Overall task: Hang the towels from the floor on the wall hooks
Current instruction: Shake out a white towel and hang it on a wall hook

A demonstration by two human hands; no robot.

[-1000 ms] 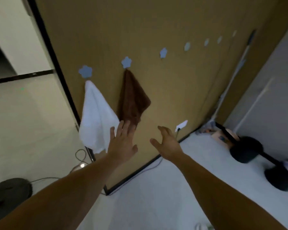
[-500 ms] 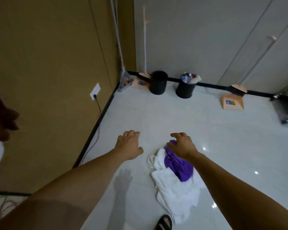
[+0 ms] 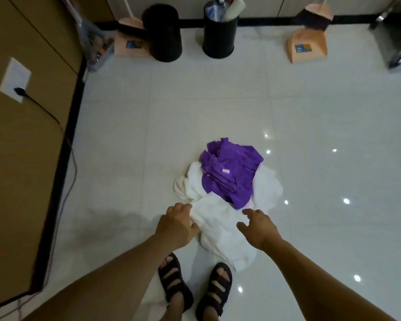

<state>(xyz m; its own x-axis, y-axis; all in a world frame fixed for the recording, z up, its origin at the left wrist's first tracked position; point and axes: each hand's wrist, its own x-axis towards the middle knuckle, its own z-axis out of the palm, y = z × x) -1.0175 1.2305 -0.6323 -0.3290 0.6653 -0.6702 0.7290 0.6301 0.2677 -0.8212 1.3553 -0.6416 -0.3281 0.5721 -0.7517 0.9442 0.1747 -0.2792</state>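
A heap of towels lies on the pale tiled floor in front of my feet. A purple towel point(image 3: 232, 169) sits crumpled on top of white towels point(image 3: 220, 221). My left hand point(image 3: 176, 224) rests on the left edge of the nearest white towel, fingers curled onto the cloth. My right hand point(image 3: 258, 225) hovers over the right side of that towel, fingers spread and holding nothing. The wall hooks and the hung towels are out of view.
The tan wall point(image 3: 21, 135) runs along the left, with a socket point(image 3: 15, 79) and a cable trailing down. Two black bins point(image 3: 163, 33) point(image 3: 219, 31) and two peach dustpans point(image 3: 307, 46) stand at the far wall. My sandalled feet point(image 3: 195, 288) stand just behind the heap.
My view swung from the wall hooks down to the floor. Both hands dropped to the towel heap; the left now touches the white towel, the right moved off the purple one.
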